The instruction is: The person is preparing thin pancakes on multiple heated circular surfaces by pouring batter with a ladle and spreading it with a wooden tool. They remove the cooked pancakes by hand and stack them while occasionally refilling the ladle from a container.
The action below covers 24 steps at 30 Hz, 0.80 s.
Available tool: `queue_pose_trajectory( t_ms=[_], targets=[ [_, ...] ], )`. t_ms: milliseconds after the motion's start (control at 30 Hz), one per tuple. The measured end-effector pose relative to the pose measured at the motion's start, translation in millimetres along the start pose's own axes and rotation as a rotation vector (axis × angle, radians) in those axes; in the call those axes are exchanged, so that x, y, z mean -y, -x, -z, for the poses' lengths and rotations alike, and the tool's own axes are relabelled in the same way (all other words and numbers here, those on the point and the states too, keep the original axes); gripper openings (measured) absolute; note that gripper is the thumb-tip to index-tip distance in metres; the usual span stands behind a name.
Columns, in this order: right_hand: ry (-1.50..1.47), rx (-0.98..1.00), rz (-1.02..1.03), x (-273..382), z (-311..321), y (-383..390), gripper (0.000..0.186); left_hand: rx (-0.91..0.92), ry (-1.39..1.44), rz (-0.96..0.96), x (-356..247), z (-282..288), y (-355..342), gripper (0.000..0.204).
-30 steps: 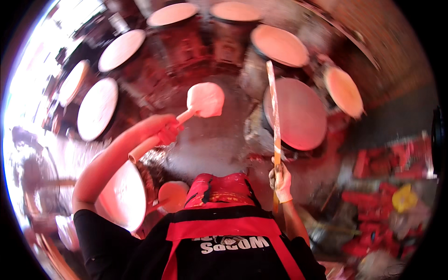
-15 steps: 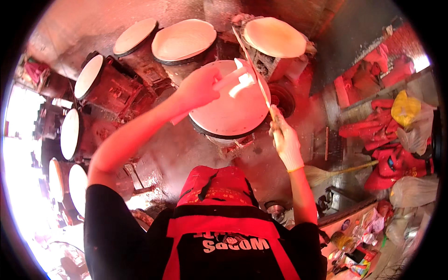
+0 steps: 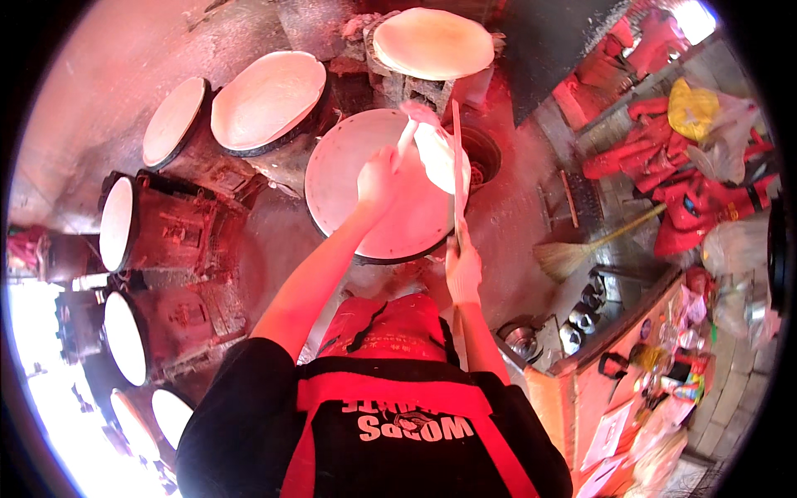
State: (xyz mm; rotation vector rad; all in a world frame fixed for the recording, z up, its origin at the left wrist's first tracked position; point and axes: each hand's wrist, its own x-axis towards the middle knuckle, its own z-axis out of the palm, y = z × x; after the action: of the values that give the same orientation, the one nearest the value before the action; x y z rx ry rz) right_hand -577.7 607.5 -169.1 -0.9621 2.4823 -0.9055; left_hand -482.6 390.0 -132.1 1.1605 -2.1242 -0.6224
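Observation:
A large round griddle (image 3: 349,212) with a pale top stands in front of me. Over it my left hand (image 3: 379,176) is closed round a short-handled tool (image 3: 407,141); its head is blurred, so its exact kind is unclear. White wet-looking batter (image 3: 436,158) lies on the griddle's right part, beside the tool. My right hand (image 3: 463,270), in a pale glove, grips a long thin flat stick (image 3: 457,166) near its lower end. The stick points away from me, along the griddle's right edge and over the batter's side.
More round griddles (image 3: 174,122) curve round to the left, and a wide pale flatbread (image 3: 433,43) covers one at the far side. To the right are a straw broom (image 3: 564,259), red cloth (image 3: 635,158) and a yellow bag (image 3: 691,109). Bottles and packages crowd a low table (image 3: 594,390).
The view has turned, so the surroundings shift. My left hand has come nearer to me. White batter now spreads on the griddle's right side; the stick has swung from leaning left to nearly straight.

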Motion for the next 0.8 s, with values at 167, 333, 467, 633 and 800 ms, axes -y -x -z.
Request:
queue_pose_trajectory(
  t_ms=[167, 333, 467, 633, 800],
  targets=[
    [-1.063, 0.314, -0.49, 45, -15, -9, 0.047, -0.049, -0.001, -0.122, 15, 48, -23, 0.016],
    [-1.24, -0.102, -0.473, 67, -55, 85, 0.044, 0.154, 0.117, -0.03, 55, 77, -19, 0.024],
    [-1.156, -0.161, -0.509, 103, -86, 70, 0.043, 0.371, 0.484, 0.147, 48, 114, -12, 0.018],
    [-1.127, -0.064, -0.461, 117, -83, 25, 0.043, 0.598, 0.98, 0.197, 10, 175, -29, 0.029],
    [-1.131, -0.053, -0.482, 87, -65, 63, 0.04, 0.809, 1.17, 0.414, 20, 204, -20, 0.028]
  ],
)
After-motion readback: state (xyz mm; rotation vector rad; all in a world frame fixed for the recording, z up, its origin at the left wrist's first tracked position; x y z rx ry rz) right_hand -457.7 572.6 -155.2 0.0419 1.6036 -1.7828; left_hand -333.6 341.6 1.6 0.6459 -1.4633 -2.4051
